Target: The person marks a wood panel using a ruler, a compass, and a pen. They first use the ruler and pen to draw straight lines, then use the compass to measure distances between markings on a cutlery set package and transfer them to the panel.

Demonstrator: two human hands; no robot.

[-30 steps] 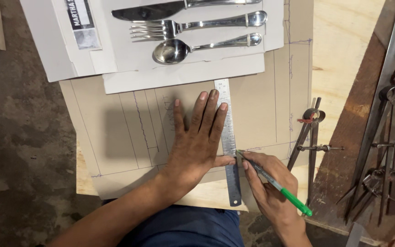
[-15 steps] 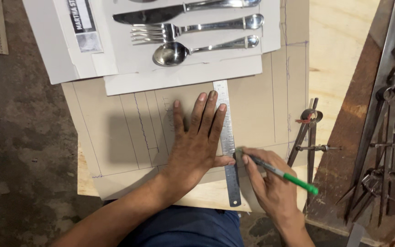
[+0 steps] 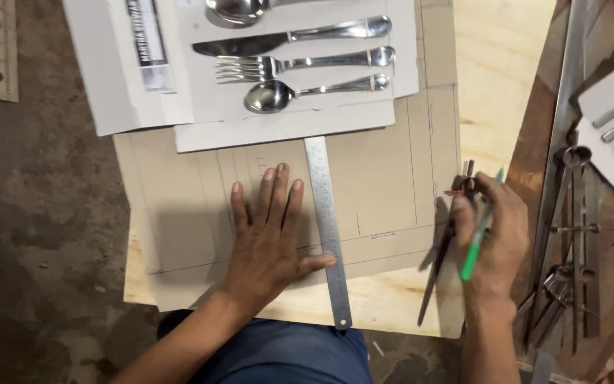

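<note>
Head view: I see the left hand [image 3: 268, 238] lying flat, fingers spread, palm down on the brown cardboard sheet [image 3: 378, 178], its thumb tip touching the steel ruler [image 3: 327, 227] that runs away from me just to the right of that hand. The hand grips nothing; it only presses down. Half a second ago the right hand sat at the ruler's near end with the pen tip against its edge; now the right hand [image 3: 488, 245] has moved well to the right, off the ruler, to the cardboard's right edge. It is loosely curled around the green pen [image 3: 479, 235], which points up and away from me, and its fingertips touch the head of the metal dividers [image 3: 445, 249] lying just left of it. Beyond the left hand's fingertips, the white card [image 3: 179, 92] with a knife [image 3: 286, 39], fork [image 3: 300, 65] and spoon [image 3: 307, 91] now shows lower in my view than before.
</note>
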